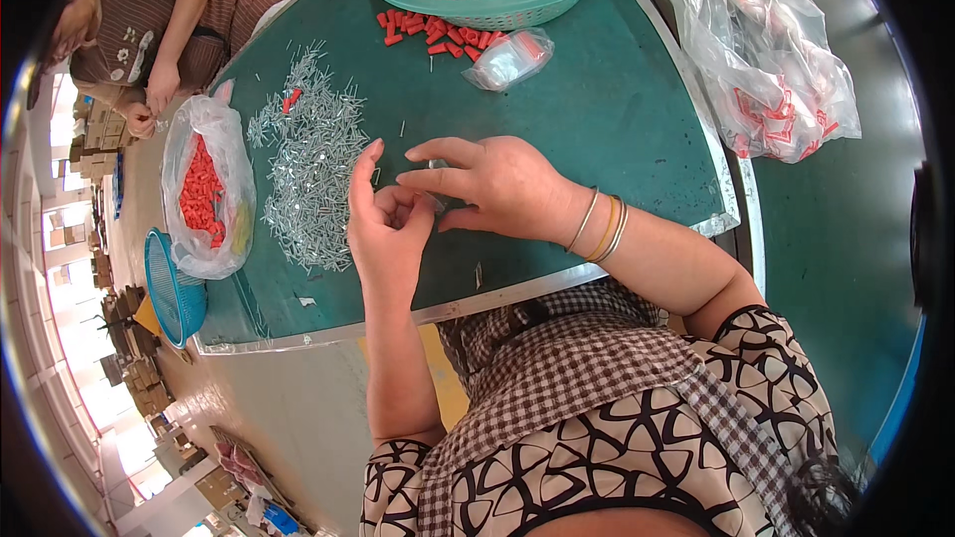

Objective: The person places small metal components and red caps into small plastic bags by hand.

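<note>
My left hand (384,237) is raised over the middle of the green table, its thumb and fingers pinching a small clear plastic bag (437,201), mostly hidden by the fingers. Close beside it on the right, my right hand (502,187) has its fingers stretched apart around the bag's edge; whether they touch it I cannot tell. A wide heap of silver screws (316,174) spreads just left of my hands, with a couple of red plugs on top. Beyond them lie loose red plugs (448,35) and a stack of clear bags (510,60).
A green basket (487,10) of filled bags stands at the far edge. On the left are a plastic bag of red plugs (202,194) and a blue basket (171,288). Crumpled clear plastic (766,60) lies on the right. Another person (164,30) sits at far left.
</note>
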Tool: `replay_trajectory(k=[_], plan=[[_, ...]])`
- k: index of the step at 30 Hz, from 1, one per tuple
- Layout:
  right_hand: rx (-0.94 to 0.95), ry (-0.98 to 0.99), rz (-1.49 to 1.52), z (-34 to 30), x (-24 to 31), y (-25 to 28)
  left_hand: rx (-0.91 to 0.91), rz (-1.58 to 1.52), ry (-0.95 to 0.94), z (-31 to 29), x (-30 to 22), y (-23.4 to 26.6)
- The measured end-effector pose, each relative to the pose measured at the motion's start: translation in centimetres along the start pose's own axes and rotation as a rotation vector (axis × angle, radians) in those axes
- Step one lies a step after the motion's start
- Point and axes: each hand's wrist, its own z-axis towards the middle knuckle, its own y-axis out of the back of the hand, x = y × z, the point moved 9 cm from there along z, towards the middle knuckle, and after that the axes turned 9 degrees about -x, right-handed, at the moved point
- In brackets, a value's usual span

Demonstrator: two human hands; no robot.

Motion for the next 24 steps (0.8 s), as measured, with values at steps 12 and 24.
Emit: replay_trajectory(k=[12,24], plan=[[-0.067,-0.231,0.385,0.2,-1.9,0.2,-0.030,0.214,-0.464,-0.8,-3.0,1.6],[0.102,-0.420,0.506,-0.6,-2.6,-2.0,0.129,0.302,-0.592,-1.5,-1.9,-0.3]])
